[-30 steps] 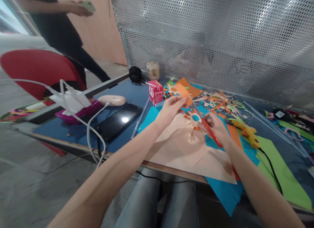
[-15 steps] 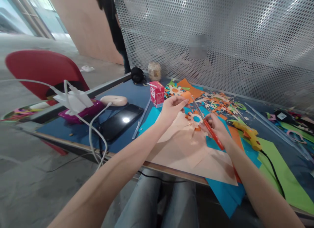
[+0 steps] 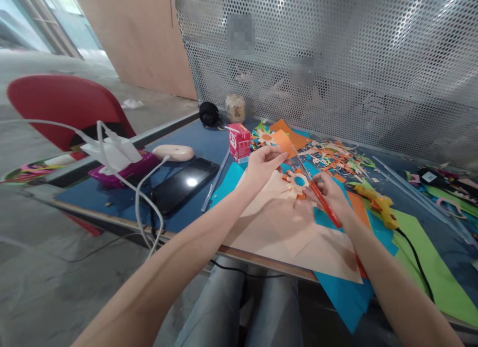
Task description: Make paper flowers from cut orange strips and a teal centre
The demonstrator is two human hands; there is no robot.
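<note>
My left hand pinches a small piece of orange paper between thumb and fingers, above the table. In my right hand is a pair of scissors with red handles. Their blades point away from me, and the tips are close to the orange paper; whether they touch it I cannot tell. Just below the blades lies a paper flower in pale peach and orange with a blue middle. Under both hands are peach paper sheets and blue paper.
A pink drink carton stands beyond my left hand. Paper scraps lie at the back, a yellow glue gun on the right. Left are a phone and a power strip with cables. A perforated metal panel borders the back.
The orange paper has tilted up and left in my left hand, showing more of its face. My right hand has hardly moved. The dark-clothed person at the back left has left that spot.
</note>
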